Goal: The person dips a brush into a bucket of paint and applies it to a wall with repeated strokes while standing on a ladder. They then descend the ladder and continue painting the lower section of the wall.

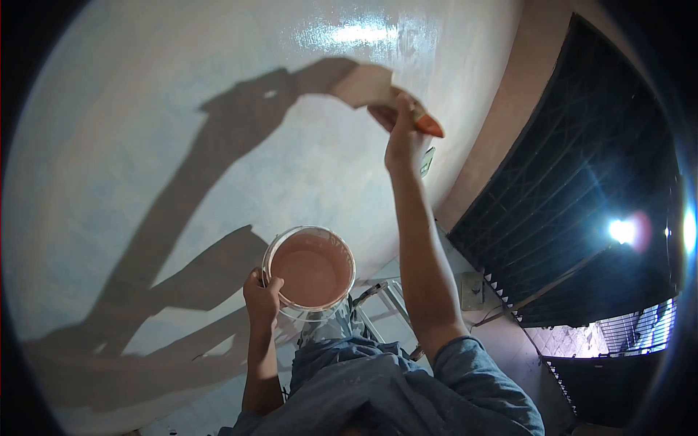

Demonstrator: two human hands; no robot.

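At 6 o'clock, nearest the camera, sits blue paint-flecked clothing (378, 385). Just above it the left hand (260, 296) is clamped on the rim of a bucket (308, 229) near the centre, holding it up; it carries pinkish paint (311, 272). A metal frame (385, 294) shows just beside it at 5 o'clock.

The right hand (403, 142) is raised toward 12 o'clock, fingers closed round an orange-handled brush (385, 98) whose bristles touch the painted surface (131, 145). That pale, blotchy surface fills 9 to 12 o'clock, crossed by arm shadows (218, 160), with wet glare (356, 33) at 12. At 3 o'clock a dark window grille (574, 167) holds a bright light (622, 231).
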